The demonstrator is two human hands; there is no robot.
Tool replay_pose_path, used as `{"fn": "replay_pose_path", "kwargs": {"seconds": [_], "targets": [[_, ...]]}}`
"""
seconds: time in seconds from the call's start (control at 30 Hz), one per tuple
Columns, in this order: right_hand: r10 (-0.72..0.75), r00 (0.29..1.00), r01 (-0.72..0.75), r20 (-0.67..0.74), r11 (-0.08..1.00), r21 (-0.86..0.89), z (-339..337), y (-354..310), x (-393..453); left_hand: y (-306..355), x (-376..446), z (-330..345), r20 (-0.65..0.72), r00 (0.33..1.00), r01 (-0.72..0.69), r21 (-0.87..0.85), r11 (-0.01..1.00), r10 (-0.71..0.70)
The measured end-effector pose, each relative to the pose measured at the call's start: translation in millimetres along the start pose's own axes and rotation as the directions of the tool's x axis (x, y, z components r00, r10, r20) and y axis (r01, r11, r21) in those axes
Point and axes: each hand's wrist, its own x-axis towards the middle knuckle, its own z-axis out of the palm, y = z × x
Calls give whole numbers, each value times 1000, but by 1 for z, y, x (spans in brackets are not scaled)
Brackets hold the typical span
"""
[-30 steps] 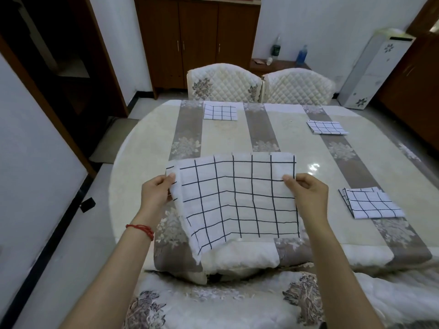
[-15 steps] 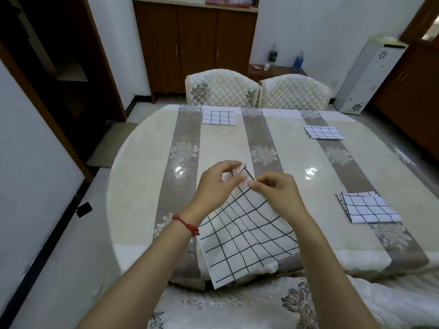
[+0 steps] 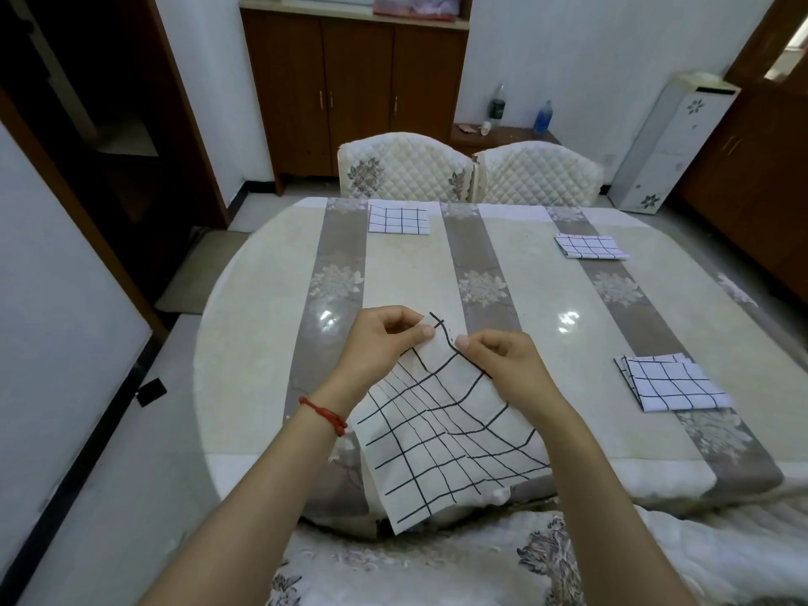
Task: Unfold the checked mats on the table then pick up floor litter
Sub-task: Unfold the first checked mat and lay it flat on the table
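We hold one checked mat (image 3: 441, 435) above the near edge of the worktop (image 3: 271, 325), its top corner pinched between our left hand (image 3: 384, 343) and right hand (image 3: 503, 360), the rest hanging toward us; we judge it only partly opened; three folded mats wait, one far across (image 3: 398, 218), one far right (image 3: 590, 247), one near right (image 3: 673, 387); no floor litter shows that we can name, so that part is untouched.

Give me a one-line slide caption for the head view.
Both hands, left and right, pinch a checked mat above the table; three folded mats wait.
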Motion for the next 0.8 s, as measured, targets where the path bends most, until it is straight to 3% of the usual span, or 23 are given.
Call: {"fn": "replay_pose_path", "kwargs": {"seconds": [0.2, 0.33, 0.57, 0.8], "targets": [[29, 992, -21, 122, 998, -66, 1, -4, 4, 8, -5, -7, 89, 995, -44, -52, 998, 48], [-63, 998, 63, 23, 998, -21, 14, -9, 8, 10, -8, -3, 78, 995, -51, -84, 995, 58], [-77, 977, 81, -200, 997, 14, 11, -2, 14, 5, -5, -14, -158, 986, -65, -102, 993, 49], [-133, 908, 160, -397, 987, 35, -30, -1, 19, -2, 7, -67, -484, 870, -103, -2, 995, 89]]}}
